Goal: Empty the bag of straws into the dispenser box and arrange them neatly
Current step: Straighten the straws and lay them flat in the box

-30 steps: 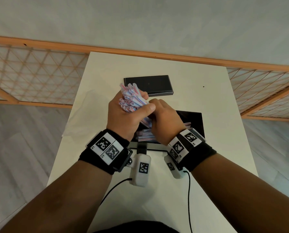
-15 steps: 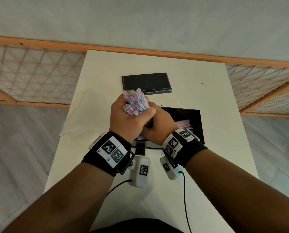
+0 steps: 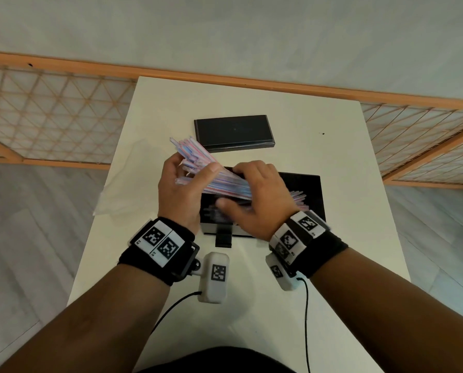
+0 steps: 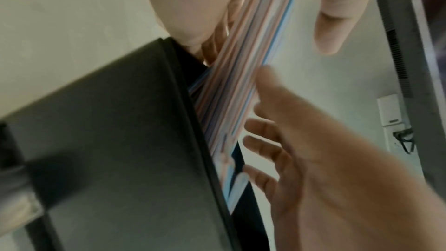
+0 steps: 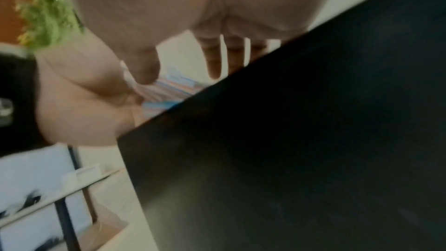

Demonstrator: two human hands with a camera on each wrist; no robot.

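A bundle of red, white and blue striped straws (image 3: 216, 181) slants from upper left down into the open black dispenser box (image 3: 308, 189). My left hand (image 3: 191, 170) holds the raised left end, thumb over the top and fingers behind. My right hand (image 3: 233, 185) lies across the lower end above the box, fingers fairly straight and touching the straws. The left wrist view shows the straws (image 4: 241, 64) running between my left thumb and fingers along the box wall (image 4: 108, 140). In the blurred right wrist view the straws (image 5: 169, 87) show beyond the box (image 5: 313, 140).
The flat black lid (image 3: 234, 132) lies on the white table (image 3: 332, 130) behind the box. A crumpled clear plastic bag (image 3: 128, 184) rests at the table's left edge. A wooden lattice rail (image 3: 50, 117) runs behind the table. The box's front tab (image 3: 223, 236) faces me.
The bundle stood nearly upright in my left fist before; now it is tipped down to the right into the box. My right hand has slid right along it and my left grip has loosened.
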